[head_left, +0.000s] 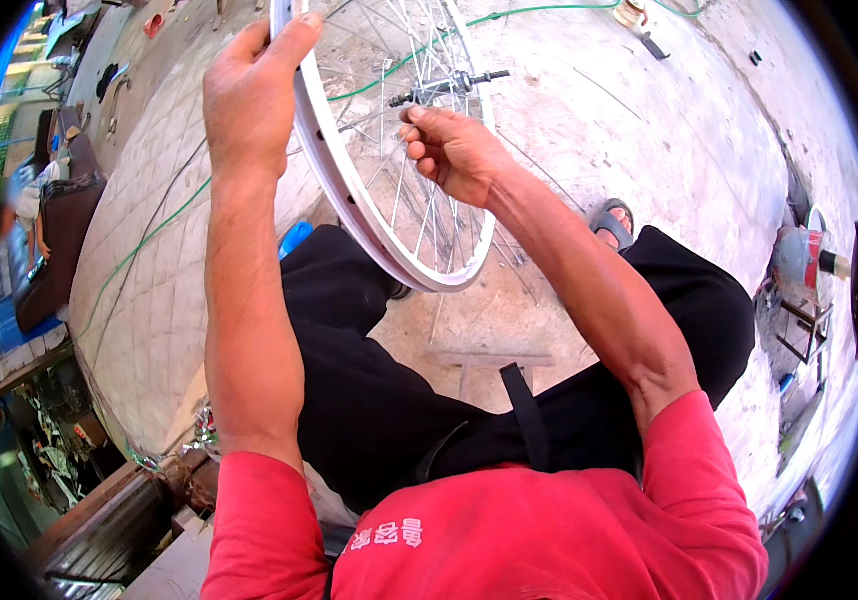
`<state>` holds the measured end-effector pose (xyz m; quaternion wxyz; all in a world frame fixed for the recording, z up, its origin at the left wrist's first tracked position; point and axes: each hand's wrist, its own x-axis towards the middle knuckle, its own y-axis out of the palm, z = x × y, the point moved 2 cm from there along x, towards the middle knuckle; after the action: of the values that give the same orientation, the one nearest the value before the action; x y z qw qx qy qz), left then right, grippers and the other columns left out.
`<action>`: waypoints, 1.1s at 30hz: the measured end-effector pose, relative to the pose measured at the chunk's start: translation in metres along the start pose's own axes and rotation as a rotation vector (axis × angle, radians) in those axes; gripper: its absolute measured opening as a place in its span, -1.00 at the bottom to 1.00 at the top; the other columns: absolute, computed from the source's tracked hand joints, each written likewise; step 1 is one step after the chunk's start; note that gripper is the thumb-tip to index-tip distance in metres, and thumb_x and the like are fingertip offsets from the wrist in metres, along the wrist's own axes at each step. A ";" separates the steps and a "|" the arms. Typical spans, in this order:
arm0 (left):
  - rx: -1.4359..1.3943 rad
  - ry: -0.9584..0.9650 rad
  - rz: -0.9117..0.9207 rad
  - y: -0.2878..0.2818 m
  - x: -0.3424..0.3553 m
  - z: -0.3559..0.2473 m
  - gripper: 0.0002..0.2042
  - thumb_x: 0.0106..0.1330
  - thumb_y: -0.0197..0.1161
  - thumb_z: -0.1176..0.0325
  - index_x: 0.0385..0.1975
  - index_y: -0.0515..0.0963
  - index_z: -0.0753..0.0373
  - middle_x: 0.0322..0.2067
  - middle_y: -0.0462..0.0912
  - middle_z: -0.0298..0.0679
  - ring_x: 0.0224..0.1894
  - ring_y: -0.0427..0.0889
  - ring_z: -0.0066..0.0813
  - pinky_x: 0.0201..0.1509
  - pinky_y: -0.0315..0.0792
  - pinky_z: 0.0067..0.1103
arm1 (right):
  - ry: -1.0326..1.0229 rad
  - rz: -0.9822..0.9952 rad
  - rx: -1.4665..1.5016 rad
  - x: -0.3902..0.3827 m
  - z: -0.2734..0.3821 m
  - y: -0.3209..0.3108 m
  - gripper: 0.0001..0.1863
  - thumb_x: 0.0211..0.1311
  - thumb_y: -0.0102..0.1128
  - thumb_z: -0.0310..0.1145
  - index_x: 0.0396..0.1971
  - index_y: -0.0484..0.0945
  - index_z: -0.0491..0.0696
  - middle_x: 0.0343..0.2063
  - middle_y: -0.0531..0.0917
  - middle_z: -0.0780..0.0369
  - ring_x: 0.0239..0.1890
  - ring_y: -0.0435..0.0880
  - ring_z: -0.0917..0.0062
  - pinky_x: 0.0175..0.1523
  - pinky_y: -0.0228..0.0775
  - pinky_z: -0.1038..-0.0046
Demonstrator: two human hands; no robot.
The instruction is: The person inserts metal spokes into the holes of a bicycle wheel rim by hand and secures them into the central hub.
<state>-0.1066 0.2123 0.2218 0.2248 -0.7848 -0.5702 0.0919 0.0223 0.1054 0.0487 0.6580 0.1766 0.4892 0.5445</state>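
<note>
A white bicycle wheel rim (357, 215) is held upright at a slant between my knees. My left hand (254, 115) grips the rim's upper left side, thumb over its edge. Thin silver spokes radiate around the hub (429, 92), some of them sticking out at odd angles. Just below the hub, my right hand (449, 155) is closed with thumb and forefinger pinched; what is between them is too small to make out, possibly a spoke end.
Loose spokes (529, 280) lie below the wheel. A green hose (539, 10) crosses the concrete floor. A stool with a red-grey container (797, 262) stands at right. A person (39, 215) reclines on a brown sofa (59, 280) at left; my sandalled foot (619, 220) is at right.
</note>
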 end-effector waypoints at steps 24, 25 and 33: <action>-0.086 -0.063 0.004 -0.004 -0.003 -0.001 -0.67 0.39 0.31 0.18 -0.08 0.65 0.36 -0.45 0.53 -0.41 -0.44 0.51 -0.68 -0.33 0.40 -0.70 | 0.032 -0.025 -0.115 -0.010 -0.010 0.009 -0.79 0.51 0.18 -0.29 -0.07 0.58 -0.12 -0.37 0.69 0.34 -0.49 0.62 0.75 -0.39 0.48 0.67; -0.089 -0.067 0.001 -0.003 -0.003 0.000 -0.66 0.39 0.31 0.18 -0.07 0.65 0.36 -0.45 0.53 -0.41 -0.44 0.51 -0.68 -0.33 0.40 -0.70 | 0.033 -0.024 -0.107 -0.010 -0.011 0.008 -0.79 0.50 0.19 -0.29 -0.07 0.59 -0.11 -0.39 0.69 0.35 -0.49 0.62 0.74 -0.39 0.48 0.67; -0.073 -0.086 0.014 -0.006 -0.003 0.002 -0.64 0.40 0.31 0.17 -0.02 0.61 0.36 -0.46 0.53 -0.39 -0.43 0.53 -0.67 -0.29 0.43 -0.68 | -0.007 -0.040 -0.103 -0.007 -0.010 0.013 -0.78 0.45 0.24 -0.24 -0.14 0.57 -0.09 -0.36 0.69 0.31 -0.49 0.64 0.69 -0.40 0.52 0.60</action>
<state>-0.1139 0.2116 0.2222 0.1705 -0.7918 -0.5768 0.1062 0.0071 0.1004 0.0572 0.6787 0.1345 0.4616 0.5553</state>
